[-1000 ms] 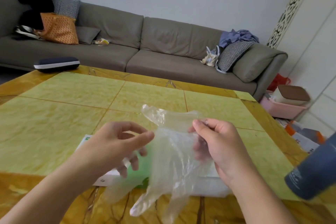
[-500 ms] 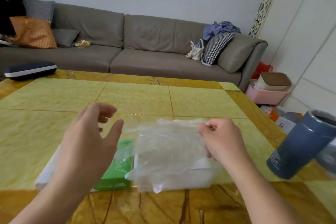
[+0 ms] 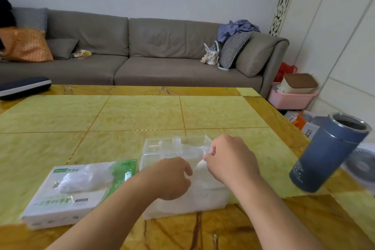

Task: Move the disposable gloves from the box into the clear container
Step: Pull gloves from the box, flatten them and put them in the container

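Now lowering a glove (image 3: 199,153) over the clear container (image 3: 154,144), right of the box (image 3: 67,195); right hand (image 3: 231,158) pinching its edge, left hand (image 3: 172,176) curled, hold unclear. Handling as featherlight, limp, slippery film, likely clinging; pinching an edge probably working best.

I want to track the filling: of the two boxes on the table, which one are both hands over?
The clear container, right of the green-and-white glove box. Both hands are over it.
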Demonstrator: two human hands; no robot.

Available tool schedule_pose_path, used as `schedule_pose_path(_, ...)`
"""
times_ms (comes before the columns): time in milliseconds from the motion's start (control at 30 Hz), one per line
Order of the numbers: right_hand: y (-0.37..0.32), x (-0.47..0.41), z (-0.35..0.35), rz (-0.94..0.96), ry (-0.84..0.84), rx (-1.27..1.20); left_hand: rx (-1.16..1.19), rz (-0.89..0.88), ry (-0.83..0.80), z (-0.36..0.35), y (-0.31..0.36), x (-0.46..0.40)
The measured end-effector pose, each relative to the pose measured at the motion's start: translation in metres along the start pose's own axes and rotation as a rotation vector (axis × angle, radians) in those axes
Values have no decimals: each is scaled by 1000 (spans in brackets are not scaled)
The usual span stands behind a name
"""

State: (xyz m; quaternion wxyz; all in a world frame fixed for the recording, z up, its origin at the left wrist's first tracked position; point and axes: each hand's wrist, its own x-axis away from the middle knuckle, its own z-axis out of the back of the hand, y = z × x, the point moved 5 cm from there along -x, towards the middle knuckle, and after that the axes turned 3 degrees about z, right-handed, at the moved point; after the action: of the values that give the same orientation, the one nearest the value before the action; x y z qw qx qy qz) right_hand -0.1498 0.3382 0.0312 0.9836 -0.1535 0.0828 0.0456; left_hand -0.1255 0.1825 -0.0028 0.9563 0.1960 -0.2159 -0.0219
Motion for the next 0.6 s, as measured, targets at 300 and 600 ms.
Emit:
schedule_pose_path(300, -3, -4, -1, 15, -89, 105, -77, -1, -160, -3, -9, -10)
schedule_pose_path(600, -38, 12, 32, 143, 38, -132, -197, -15, -162, -10, -4, -14)
